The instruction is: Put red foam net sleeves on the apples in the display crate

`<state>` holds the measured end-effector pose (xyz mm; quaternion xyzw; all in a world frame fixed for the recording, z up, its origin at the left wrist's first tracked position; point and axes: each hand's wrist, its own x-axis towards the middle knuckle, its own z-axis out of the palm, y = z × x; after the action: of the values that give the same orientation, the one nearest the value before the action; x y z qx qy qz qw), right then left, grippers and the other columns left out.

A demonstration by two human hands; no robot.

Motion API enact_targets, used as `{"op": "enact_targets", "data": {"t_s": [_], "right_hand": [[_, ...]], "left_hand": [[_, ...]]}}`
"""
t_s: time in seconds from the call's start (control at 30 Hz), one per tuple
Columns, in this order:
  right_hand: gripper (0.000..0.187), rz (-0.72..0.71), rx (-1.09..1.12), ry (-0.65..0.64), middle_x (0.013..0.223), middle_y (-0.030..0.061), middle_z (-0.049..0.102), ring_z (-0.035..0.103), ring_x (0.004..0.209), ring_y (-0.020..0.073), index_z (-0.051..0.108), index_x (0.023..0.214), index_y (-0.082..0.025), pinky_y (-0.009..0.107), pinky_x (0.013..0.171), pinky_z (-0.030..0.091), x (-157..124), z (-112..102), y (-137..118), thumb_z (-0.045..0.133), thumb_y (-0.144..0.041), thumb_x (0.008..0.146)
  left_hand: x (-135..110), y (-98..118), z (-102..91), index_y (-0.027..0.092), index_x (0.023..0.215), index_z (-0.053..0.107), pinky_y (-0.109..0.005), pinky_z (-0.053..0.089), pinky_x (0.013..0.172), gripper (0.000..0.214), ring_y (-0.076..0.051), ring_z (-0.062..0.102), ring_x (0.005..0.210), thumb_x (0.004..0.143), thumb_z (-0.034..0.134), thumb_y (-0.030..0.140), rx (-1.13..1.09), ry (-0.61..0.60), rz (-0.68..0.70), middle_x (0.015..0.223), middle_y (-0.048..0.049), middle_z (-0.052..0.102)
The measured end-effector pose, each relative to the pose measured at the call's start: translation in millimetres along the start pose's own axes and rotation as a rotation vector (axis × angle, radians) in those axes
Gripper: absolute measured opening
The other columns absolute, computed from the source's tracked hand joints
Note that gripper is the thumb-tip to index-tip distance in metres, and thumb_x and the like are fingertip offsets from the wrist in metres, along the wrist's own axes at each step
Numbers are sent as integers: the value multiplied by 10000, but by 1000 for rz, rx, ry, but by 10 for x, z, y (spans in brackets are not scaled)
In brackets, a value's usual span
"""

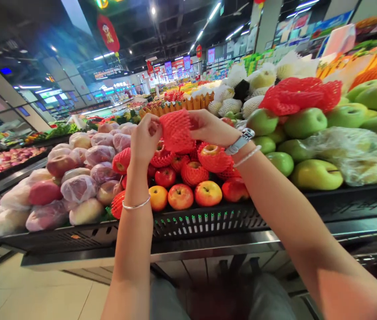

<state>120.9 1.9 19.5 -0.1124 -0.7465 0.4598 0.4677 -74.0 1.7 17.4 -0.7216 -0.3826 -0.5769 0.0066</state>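
Note:
A red foam fruit net [176, 131] is held up above the apples, stretched flat between my hands. My left hand [146, 137] pinches its left edge with curled fingers. On the right side, my right hand [208, 126] grips the net, its fingertips partly hidden behind it. Whether anything is inside the net cannot be seen. Just below lie red apples, some in red foam nets like the netted apple [194, 173], and a front row of bare ones such as the red-yellow apple [208, 193].
Plastic-wrapped apples [79, 189] are piled on the left. To the right are green pears [305, 122], a heap of red foam nets [302, 95] and a clear plastic bag [355, 153]. A black crate [205, 221] borders the front, above a metal ledge [215, 249].

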Motion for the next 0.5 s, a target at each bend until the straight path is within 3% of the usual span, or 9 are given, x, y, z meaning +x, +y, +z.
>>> {"op": "enact_targets", "data": {"t_s": [0.1, 0.27, 0.33, 0.5], "right_hand": [[416, -109, -126, -83, 1027, 35, 702, 626, 1072, 198, 632, 1082, -168, 371, 1007, 513, 52, -96, 85, 765, -206, 690], [403, -157, -183, -65, 1073, 40, 684, 610, 1081, 183, 600, 1120, -174, 364, 1048, 476, 70, -161, 117, 731, -274, 753], [330, -134, -176, -32, 1010, 30, 680, 612, 1021, 161, 607, 1082, -165, 322, 984, 509, 57, -139, 127, 702, -257, 780], [171, 51, -113, 99, 824, -9, 629, 573, 758, 94, 614, 955, -162, 202, 683, 527, 39, -25, 120, 658, -258, 821]], "left_hand": [[-5, 0, 26, 191, 707, 586, -193, 318, 532, 226, -55, 429, 525, 648, 565, -26, 24, 75, 17, 561, 84, 493], [15, 1, 27, 191, 631, 644, -204, 423, 597, 128, -81, 524, 628, 663, 618, 70, -149, 69, 178, 642, 39, 592], [13, -25, 49, 201, 623, 651, -230, 471, 650, 74, -103, 565, 686, 689, 680, 184, -241, 43, 183, 673, 28, 610], [6, -58, 84, 233, 710, 654, -318, 550, 828, 321, -178, 666, 878, 710, 701, 550, -569, -8, -23, 722, 9, 639]]}}
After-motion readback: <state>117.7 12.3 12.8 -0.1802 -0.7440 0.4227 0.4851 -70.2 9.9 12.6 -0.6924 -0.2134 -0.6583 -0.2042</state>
